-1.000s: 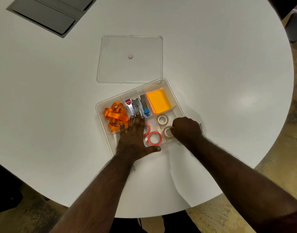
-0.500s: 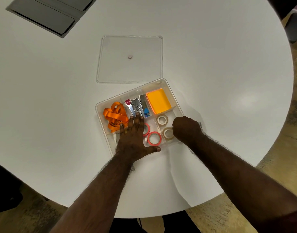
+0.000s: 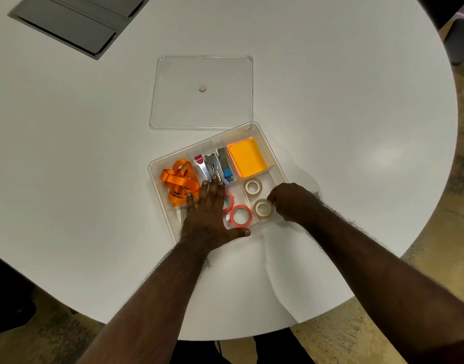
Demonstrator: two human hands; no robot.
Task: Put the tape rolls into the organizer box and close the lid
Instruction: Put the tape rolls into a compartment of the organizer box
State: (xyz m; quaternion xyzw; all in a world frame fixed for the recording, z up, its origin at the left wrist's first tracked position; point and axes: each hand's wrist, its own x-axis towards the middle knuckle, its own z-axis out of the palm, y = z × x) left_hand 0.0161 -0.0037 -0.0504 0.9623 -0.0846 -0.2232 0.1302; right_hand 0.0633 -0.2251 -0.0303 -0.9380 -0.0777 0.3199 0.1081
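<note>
A: Left hand (image 3: 207, 219)?
B: Flat, fingers spread, pressing on the open box (image 3: 157, 174); grips nothing.
A: Tape rolls?
B: Two red (image 3: 240, 216), two clear (image 3: 262, 208), in the near compartments.
A: Right hand (image 3: 294, 203)?
B: Curled beside the clear rolls; hold unclear. Lid (image 3: 202, 93) lies behind on the worktop (image 3: 357, 127).

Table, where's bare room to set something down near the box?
Free: the table right of the lid and box; also left of the box, below the grey panel. Crowded: the box itself, under the left hand and right hand.
</note>
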